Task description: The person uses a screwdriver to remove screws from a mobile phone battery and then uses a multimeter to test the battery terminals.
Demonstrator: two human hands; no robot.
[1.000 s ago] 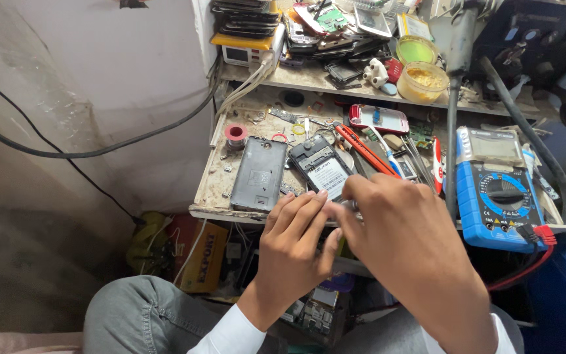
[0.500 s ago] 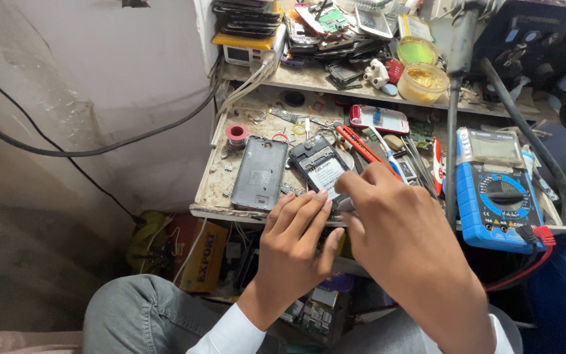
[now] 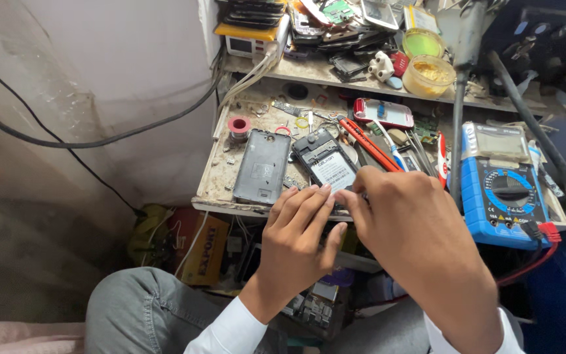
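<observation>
A black phone with its back removed lies face down on the cluttered bench. Its grey back cover lies just to its left. My left hand reaches up from below, with its fingertips laid flat on the phone's lower end. My right hand comes in from the right, its fingers curled and pinched at the phone's lower right corner, touching my left fingertips. The phone's bottom edge and whatever lies under my right fingers are hidden.
A blue multimeter with red leads sits at the right, with a red-handled tool and a pink phone behind. A shelf holds stacked phones and yellow tubs. A black cable runs along the wall. A cardboard box stands under the bench.
Both hands stay at the phone's lower end. My left fingertips have crept slightly further up onto the phone.
</observation>
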